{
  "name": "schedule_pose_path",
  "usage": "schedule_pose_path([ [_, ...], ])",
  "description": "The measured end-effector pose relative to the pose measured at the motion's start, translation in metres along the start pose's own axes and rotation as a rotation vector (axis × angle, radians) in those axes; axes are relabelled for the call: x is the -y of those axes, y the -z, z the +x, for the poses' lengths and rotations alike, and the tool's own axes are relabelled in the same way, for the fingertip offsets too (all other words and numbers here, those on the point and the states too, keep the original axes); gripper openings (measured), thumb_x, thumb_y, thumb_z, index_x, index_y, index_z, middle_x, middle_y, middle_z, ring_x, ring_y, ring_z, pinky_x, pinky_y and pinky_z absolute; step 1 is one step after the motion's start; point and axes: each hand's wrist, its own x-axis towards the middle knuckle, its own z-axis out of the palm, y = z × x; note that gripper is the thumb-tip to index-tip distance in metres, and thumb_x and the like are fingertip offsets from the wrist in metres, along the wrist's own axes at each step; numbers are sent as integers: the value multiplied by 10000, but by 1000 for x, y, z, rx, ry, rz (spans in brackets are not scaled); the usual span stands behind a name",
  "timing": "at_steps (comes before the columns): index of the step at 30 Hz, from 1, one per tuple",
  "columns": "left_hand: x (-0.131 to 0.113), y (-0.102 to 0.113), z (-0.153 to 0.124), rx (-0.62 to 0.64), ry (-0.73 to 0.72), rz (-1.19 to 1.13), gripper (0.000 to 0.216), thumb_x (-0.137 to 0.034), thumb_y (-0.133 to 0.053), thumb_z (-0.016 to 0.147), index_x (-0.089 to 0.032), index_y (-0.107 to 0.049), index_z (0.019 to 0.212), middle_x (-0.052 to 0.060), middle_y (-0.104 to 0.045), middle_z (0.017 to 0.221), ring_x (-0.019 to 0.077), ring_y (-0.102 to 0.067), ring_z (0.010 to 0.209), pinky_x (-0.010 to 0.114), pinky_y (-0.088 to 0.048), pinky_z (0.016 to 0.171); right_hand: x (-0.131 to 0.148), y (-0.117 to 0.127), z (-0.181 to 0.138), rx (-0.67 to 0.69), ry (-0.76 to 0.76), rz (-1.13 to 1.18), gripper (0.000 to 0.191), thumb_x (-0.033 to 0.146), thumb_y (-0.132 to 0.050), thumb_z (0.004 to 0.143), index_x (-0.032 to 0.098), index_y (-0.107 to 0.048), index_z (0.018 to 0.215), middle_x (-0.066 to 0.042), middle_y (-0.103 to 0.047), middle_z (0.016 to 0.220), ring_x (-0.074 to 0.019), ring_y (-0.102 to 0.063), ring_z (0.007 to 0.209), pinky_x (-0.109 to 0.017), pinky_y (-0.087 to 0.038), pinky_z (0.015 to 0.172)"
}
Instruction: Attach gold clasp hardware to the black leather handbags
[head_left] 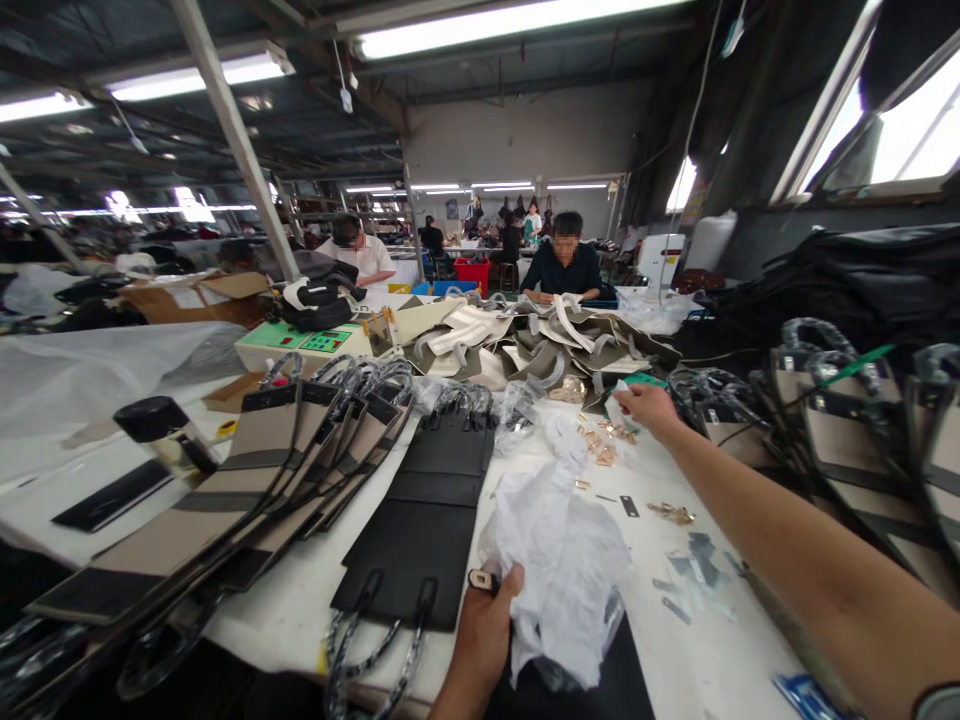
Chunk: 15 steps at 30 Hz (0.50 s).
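Observation:
My left hand [480, 625] is closed at the front of the table, thumb raised. At its fingers shows a small gold-coloured metal fitting [482, 580] on a dark tab. Crumpled white tissue paper [559, 550] lies against the thumb side, over a black panel [626, 665]. My right hand [651, 405] reaches far forward and pinches a small white scrap [621, 397], perhaps paper. Close to it lie loose gold-coloured metal pieces [598, 447]. Left of the tissue is a flat black bag body [420, 510] with plastic-wrapped handles at both ends.
Beige-and-black bag bodies [262, 440] are stacked at left, beside a dark-lidded bottle [169, 435]. More bag bodies [847, 420] stand at right. Cut bag pieces [517, 340] pile up at the back, where a co-worker [566, 265] sits. Small metal plates [701, 560] lie front right.

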Motion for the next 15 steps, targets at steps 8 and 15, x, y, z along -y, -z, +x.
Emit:
schedule_pose_path([
  [8, -1, 0, 0, -9, 0, -2, 528, -491, -772, 690, -139, -728, 1081, 137, -713, 1182, 344, -591, 1219, 420, -434, 1063, 3, 11, 7, -49, 48, -53, 434, 553, -546, 807, 150, -706, 828, -65, -704, 700, -189, -619, 647, -258, -418, 552],
  [15, 1, 1, 0, -13, 12, 7, 503, -500, -779, 680, -134, -737, 1023, 146, -706, 1195, 341, -592, 1219, 417, -427, 1069, -28, -20, -48, 35, 35, -162, 390, 429, -817, 522, 222, -753, 846, -79, -750, 896, -274, -664, 830, -294, -434, 654],
])
